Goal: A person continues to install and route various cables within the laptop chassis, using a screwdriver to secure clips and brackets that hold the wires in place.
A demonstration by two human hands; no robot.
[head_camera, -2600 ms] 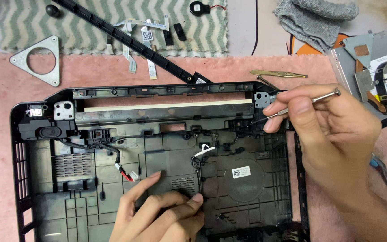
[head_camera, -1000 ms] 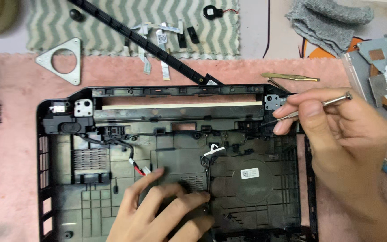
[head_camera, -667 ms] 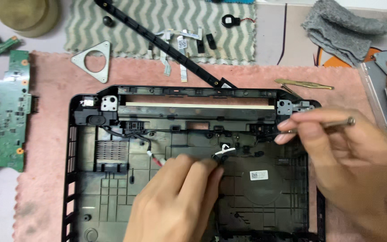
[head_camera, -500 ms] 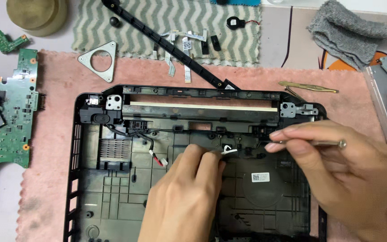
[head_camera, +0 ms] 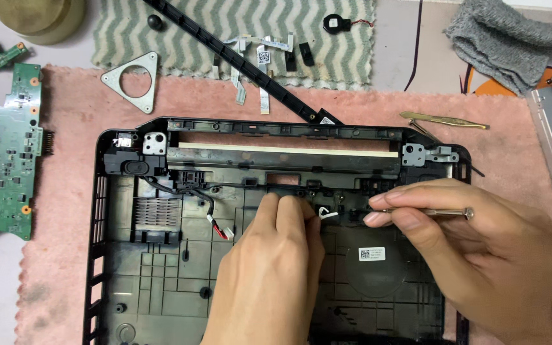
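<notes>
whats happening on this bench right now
A person is working inside an empty black laptop base shell lying on a pink mat. The left hand pinches at a small white connector near the shell's middle, while the right hand holds a thin metal tool sideways beside it. A green circuit board lies off to the left.
</notes>
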